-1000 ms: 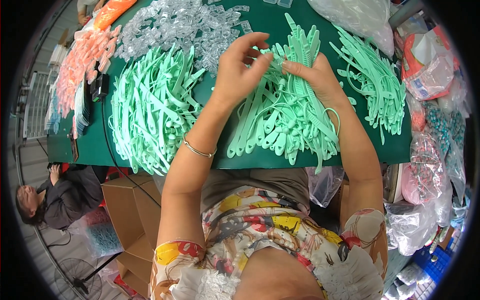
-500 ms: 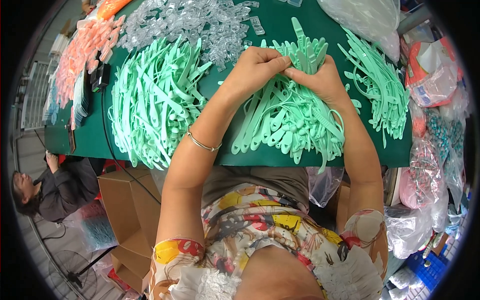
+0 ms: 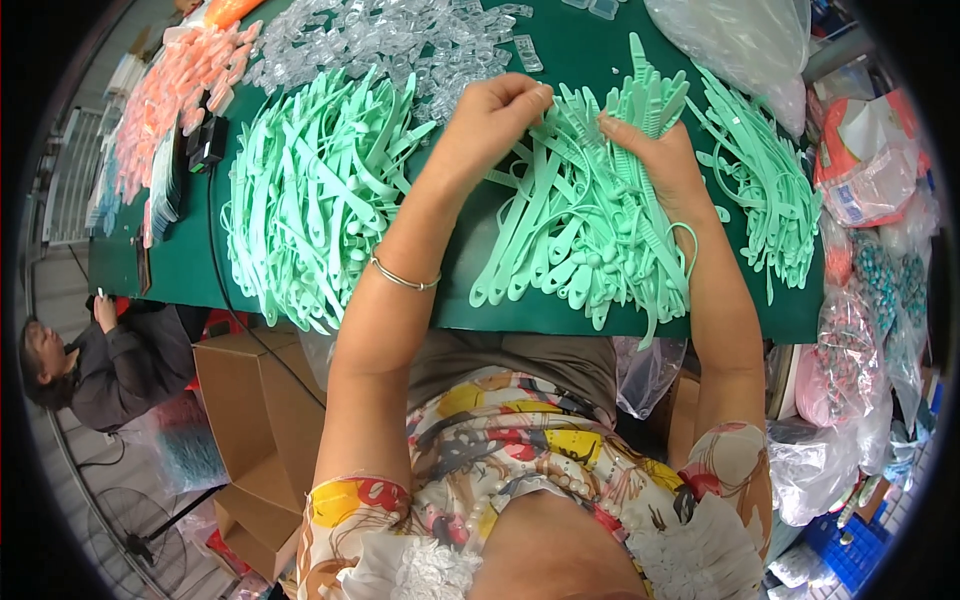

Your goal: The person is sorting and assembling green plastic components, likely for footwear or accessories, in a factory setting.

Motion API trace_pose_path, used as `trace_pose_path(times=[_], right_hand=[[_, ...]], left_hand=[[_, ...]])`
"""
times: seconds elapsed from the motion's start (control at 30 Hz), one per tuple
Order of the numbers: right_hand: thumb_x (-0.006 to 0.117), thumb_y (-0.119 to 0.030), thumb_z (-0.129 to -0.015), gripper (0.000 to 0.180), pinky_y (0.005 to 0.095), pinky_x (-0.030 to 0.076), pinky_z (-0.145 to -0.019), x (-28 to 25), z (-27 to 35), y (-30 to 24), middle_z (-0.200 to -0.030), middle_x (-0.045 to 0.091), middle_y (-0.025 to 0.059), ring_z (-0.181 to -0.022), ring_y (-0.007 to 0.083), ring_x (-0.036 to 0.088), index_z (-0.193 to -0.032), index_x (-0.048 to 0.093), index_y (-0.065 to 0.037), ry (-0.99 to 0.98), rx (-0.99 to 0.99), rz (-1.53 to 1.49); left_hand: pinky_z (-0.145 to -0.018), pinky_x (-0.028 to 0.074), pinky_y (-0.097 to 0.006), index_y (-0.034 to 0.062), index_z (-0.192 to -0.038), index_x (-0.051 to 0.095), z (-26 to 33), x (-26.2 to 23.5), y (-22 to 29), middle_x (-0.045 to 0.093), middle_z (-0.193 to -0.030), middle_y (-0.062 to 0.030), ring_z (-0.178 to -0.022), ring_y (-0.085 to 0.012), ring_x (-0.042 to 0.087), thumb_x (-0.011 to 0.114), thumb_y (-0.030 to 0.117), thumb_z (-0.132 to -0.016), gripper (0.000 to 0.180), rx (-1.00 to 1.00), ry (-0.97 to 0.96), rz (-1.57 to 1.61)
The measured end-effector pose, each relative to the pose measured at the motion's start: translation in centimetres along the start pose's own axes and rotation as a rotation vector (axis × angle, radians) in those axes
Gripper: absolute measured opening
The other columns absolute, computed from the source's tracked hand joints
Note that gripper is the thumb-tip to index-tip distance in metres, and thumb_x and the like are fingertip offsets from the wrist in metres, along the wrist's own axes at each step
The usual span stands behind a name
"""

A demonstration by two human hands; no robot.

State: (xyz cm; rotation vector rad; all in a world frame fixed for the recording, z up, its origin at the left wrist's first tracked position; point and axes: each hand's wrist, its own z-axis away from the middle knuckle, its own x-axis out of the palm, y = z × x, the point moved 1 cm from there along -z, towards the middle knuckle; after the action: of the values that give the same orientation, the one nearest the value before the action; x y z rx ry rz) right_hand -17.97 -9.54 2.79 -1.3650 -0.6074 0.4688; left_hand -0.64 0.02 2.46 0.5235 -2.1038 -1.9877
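Observation:
My right hand [image 3: 658,160] is closed round a bunch of mint-green plastic straps [image 3: 645,95], their ribbed ends poking up past the thumb. The rest of these straps hang down in a loose pile [image 3: 590,240] toward the table's near edge. To the left of the bunch, my left hand [image 3: 497,118] is pinched, thumb against fingers, apart from the right hand. Whatever lies between its fingertips is too small to make out. A larger heap of similar straps [image 3: 315,200] is left of my left forearm, and another [image 3: 765,190] lies right of my right hand.
Clear plastic pieces [image 3: 400,50] lie heaped at the back of the green table [image 3: 600,45], orange pieces [image 3: 185,85] at far left. A black device [image 3: 207,145] trails a cable. Clear bags [image 3: 735,40] are at back right. A co-worker [image 3: 120,350] sits left, beyond a cardboard box [image 3: 255,410].
My left hand has moved away from my right hand, up and to the left. The right hand, still round the strap bunch, has shifted slightly right.

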Motion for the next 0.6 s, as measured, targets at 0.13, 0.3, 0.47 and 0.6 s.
trace_pose_path(times=[0.13, 0.3, 0.47, 0.6], right_hand=[[0.070, -0.017, -0.076, 0.030, 0.0264, 0.045, -0.071, -0.3, -0.2, -0.1, -0.086, 0.062, 0.0058, -0.076, 0.0130, 0.058, -0.100, 0.060, -0.001, 0.003, -0.032, 0.027], [0.071, -0.018, -0.075, 0.027, 0.0260, 0.044, -0.069, -0.6, -0.3, -0.2, -0.082, 0.062, 0.0052, -0.074, 0.0123, 0.057, -0.094, 0.062, -0.001, -0.038, -0.005, 0.062], [0.071, -0.018, -0.075, 0.022, 0.0259, 0.044, -0.068, -0.3, -0.1, -0.4, -0.079, 0.063, 0.0053, -0.072, 0.0121, 0.057, -0.087, 0.064, 0.000, -0.056, -0.037, 0.069], [0.071, -0.016, -0.075, 0.022, 0.0264, 0.046, -0.068, -0.3, 0.0, -0.3, -0.081, 0.064, 0.0065, -0.073, 0.0127, 0.059, -0.088, 0.064, 0.001, -0.029, -0.030, 0.018]], left_hand=[[-0.061, 0.041, -0.021, 0.0020, -0.090, 0.065, -0.5, -2.6, -0.7, 0.057, -0.071, 0.0014, -0.066, -0.0069, 0.049, 0.065, 0.019, -0.080, 0.020, 0.112, 0.068, -0.252], [-0.065, 0.048, -0.033, 0.0082, -0.084, 0.066, 0.4, -2.3, -0.6, 0.062, -0.077, -0.0064, -0.070, -0.0225, 0.060, 0.070, 0.015, -0.068, 0.018, 0.169, 0.042, -0.982], [-0.063, 0.047, -0.037, 0.0083, -0.080, 0.065, 0.7, -1.4, -0.5, 0.063, -0.079, -0.0066, -0.072, -0.0278, 0.061, 0.072, 0.018, -0.066, 0.018, 0.234, 0.095, -1.058], [-0.061, 0.046, -0.037, 0.0088, -0.078, 0.064, 0.7, -1.1, -0.4, 0.062, -0.074, -0.0049, -0.069, -0.0280, 0.061, 0.073, 0.019, -0.066, 0.018, 0.256, 0.166, -1.067]])
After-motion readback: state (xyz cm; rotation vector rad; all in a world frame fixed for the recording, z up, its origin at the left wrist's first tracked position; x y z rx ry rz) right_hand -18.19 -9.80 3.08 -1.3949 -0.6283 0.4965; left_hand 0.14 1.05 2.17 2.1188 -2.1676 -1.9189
